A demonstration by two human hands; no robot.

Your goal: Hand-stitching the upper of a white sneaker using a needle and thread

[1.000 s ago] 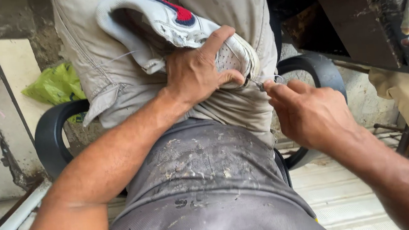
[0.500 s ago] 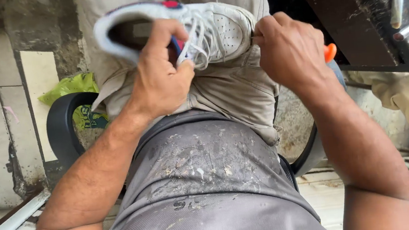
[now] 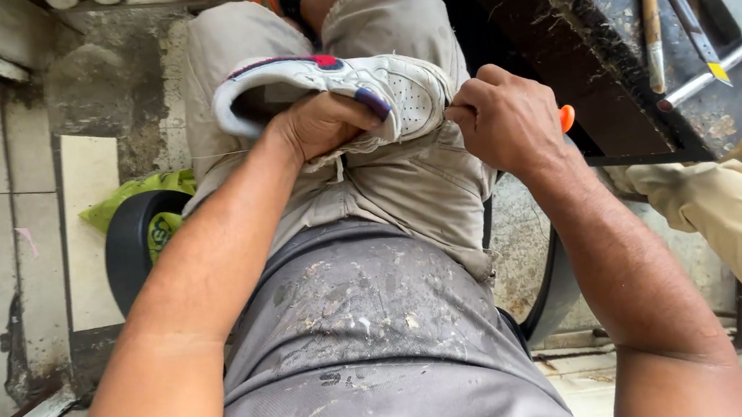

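A white sneaker (image 3: 377, 85) with red and blue trim lies on my lap, over my beige trousers (image 3: 405, 187). My left hand (image 3: 317, 123) grips its side near the laces. My right hand (image 3: 507, 118) is closed at the toe end, and an orange-handled tool (image 3: 567, 117) sticks out from under the fist. The tool's tip is hidden by the hand and the shoe.
A dark, stained workbench (image 3: 591, 42) with several hand tools stands at the upper right. A black chair armrest (image 3: 134, 245) curves at my left, a green bag (image 3: 129, 191) behind it. Another person's beige-clad limb (image 3: 735, 219) is at the right edge.
The sneaker has turned and settled lower on my lap. My left hand shifted its grip along the side, and my right hand stays pressed at the toe.
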